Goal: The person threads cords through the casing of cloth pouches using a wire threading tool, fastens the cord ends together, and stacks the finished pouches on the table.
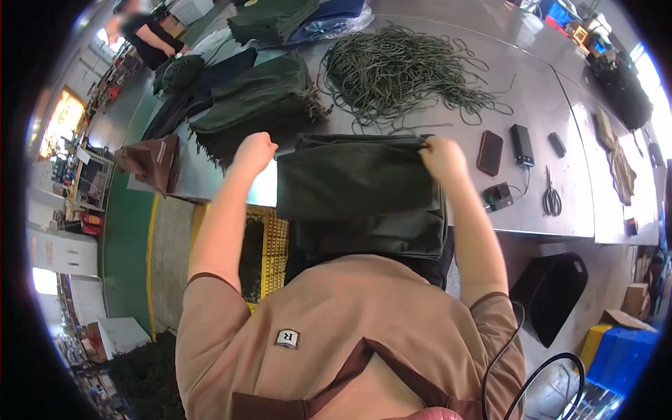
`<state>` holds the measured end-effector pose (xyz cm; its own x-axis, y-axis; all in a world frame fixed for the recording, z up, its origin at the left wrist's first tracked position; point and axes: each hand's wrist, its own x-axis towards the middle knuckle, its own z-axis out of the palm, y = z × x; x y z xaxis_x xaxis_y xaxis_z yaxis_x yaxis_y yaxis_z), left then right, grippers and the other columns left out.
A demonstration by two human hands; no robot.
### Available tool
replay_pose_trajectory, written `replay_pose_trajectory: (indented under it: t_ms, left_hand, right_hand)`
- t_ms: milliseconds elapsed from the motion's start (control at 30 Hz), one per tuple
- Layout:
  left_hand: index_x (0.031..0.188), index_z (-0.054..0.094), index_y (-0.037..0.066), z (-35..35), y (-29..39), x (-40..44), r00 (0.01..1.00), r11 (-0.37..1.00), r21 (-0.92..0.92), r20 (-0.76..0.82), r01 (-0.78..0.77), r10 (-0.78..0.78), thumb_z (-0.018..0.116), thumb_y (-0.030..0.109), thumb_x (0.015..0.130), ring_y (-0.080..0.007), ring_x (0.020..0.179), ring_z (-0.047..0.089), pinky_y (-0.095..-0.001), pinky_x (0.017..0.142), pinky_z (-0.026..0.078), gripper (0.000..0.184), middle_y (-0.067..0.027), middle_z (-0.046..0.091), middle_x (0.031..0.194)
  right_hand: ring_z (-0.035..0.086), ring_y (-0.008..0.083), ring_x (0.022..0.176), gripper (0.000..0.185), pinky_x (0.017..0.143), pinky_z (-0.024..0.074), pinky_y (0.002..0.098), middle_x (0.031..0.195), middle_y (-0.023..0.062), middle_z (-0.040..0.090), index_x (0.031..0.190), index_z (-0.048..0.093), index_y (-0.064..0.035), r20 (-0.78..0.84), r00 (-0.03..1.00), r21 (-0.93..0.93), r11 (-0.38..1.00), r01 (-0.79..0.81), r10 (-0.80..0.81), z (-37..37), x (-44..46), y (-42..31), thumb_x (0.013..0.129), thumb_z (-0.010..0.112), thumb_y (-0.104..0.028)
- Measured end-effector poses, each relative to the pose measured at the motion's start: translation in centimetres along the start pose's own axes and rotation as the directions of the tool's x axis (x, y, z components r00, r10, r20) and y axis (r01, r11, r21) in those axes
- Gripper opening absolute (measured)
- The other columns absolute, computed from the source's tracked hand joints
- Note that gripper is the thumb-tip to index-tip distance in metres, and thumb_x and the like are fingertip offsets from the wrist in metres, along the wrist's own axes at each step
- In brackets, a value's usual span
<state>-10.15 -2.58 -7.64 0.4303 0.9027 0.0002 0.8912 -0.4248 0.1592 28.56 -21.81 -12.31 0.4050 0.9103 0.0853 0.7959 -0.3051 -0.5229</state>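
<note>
The biggest thing is the shiny silver metal table (483,196) in front of me. Far off at the left, another person (147,45) in a dark top stands. Under the table on my right is a black bin (553,294), and by my left knee is a yellow plastic crate with holes (275,255).

A messy heap of thin dark green cord (399,73) fills the space just behind my work. A thick stack of dark green cloth with fringed edges (255,101) blocks the space behind my left arm. My own smooth, folded, dark green cloth (357,175) is right in front of me, at the near edge of the table, and its low part hangs past the edge over my lap. A crumpled brown cloth (150,161) is on the table's left corner.

My right hand (441,155) pinches the far right corner of my cloth. My left hand (255,152) has its fingers curled beside the far left corner; I can't tell if it has hold of it.

To the right of my right hand sit a dark phone with a red edge (490,152), a black oblong box (521,145), dark-handled metal scissors (551,196) and a small black oblong thing (557,144).
</note>
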Motion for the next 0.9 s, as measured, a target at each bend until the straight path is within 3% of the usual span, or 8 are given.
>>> replay_pose_trajectory:
  t_ms: [67,133,200,367,567,733,833,900]
  left_hand:
    - [0.095,0.069,0.004,2.4,1.8,1.5,0.996,0.979,0.18,-0.033,0.093,-0.088,0.071,0.022,0.084,-0.0404,0.094,0.065,-0.0508,0.082,0.052,0.021,-0.0196,0.069,0.098]
    - [0.096,0.068,0.005,1.7,5.3,1.0,0.964,0.876,0.48,-0.25,0.043,0.089,0.072,0.018,0.082,-0.0374,0.098,0.063,-0.0481,0.082,0.051,0.019,-0.015,0.066,0.102]
    - [0.093,0.068,0.005,4.3,4.9,2.5,0.803,0.901,0.341,-0.437,-0.269,0.405,0.07,0.015,0.082,-0.0352,0.101,0.061,-0.0458,0.084,0.051,0.015,-0.0129,0.063,0.102]
    - [0.093,0.072,0.003,7.4,18.7,7.5,0.852,0.74,-0.464,-0.069,-0.487,0.518,0.072,0.014,0.084,-0.0293,0.085,0.068,-0.0368,0.075,0.053,0.014,-0.0139,0.066,0.091]
    - [0.096,0.071,0.005,21.7,29.6,13.1,0.883,0.818,-0.37,-0.011,-0.44,0.469,0.081,0.026,0.076,-0.0349,0.096,0.066,-0.0432,0.084,0.053,0.03,-0.0154,0.069,0.099]
    - [0.09,0.068,0.005,26.0,32.0,15.6,0.857,0.818,-0.271,-0.061,-0.507,0.511,0.078,0.023,0.079,-0.0365,0.092,0.064,-0.0439,0.082,0.053,0.023,-0.014,0.068,0.096]
    - [0.096,0.065,0.005,22.3,32.1,15.9,0.836,0.776,-0.433,0.087,-0.458,0.542,0.072,0.018,0.087,-0.0297,0.084,0.066,-0.038,0.075,0.053,0.018,-0.0113,0.068,0.093]
    - [0.107,0.062,0.003,14.7,31.7,14.5,0.796,0.388,-0.901,0.375,0.193,0.475,0.064,0.014,0.095,-0.0198,0.074,0.065,-0.0307,0.069,0.052,0.017,-0.0078,0.065,0.086]
  right_hand:
    - [0.07,0.0381,0.09,0.028,0.08,0.0552,0.0481,0.094,0.018,0.072,0.102,0.06,-0.0037,0.044,0.993,-0.163,0.981,-0.104,0.112,2.2,-1.2,-1.1,0.087,0.069,-0.026]
    - [0.07,0.0386,0.088,0.034,0.077,0.0552,0.0495,0.088,0.0185,0.071,0.106,0.054,-0.0038,0.026,0.985,-0.071,0.983,-0.169,0.171,4.3,-2.7,-0.7,0.089,0.07,-0.028]
    - [0.068,0.0401,0.086,0.032,0.076,0.0534,0.0482,0.092,0.0186,0.07,0.101,0.057,-0.0042,0.029,0.971,0.095,0.967,-0.238,0.236,9.5,-4.4,-1.7,0.091,0.067,-0.033]
    - [0.065,0.0388,0.09,0.029,0.078,0.0515,0.0456,0.095,0.0178,0.067,0.103,0.061,-0.002,-0.251,0.93,0.34,0.924,-0.174,0.268,4.4,-6.8,-1.1,0.095,0.062,-0.03]
    - [0.052,0.0155,0.073,0.027,0.068,0.0429,0.0301,0.083,0.0077,0.057,0.101,0.06,0.0015,-0.482,0.846,0.535,0.841,0.08,0.226,-0.9,-9.1,-1.7,0.103,0.051,-0.024]
    - [0.035,0.0032,0.061,0.037,0.055,0.0263,0.0224,0.075,-0.0017,0.048,0.099,0.061,0.0011,-0.352,0.912,0.773,0.614,0.158,0.209,-3.1,-9.7,-1.6,0.108,0.043,-0.03]
    - [0.033,0.0025,0.057,0.036,0.052,0.0246,0.0203,0.072,-0.0015,0.05,0.104,0.063,0.0025,-0.04,0.955,0.935,0.349,-0.067,0.293,-3.4,-8.4,-1.8,0.109,0.042,-0.026]
    - [0.034,0.0024,0.057,0.036,0.051,0.0251,0.0198,0.073,-0.0009,0.052,0.107,0.063,0.0027,-0.007,0.963,0.925,0.368,-0.097,0.271,-2.9,-7.2,-1.4,0.109,0.042,-0.026]
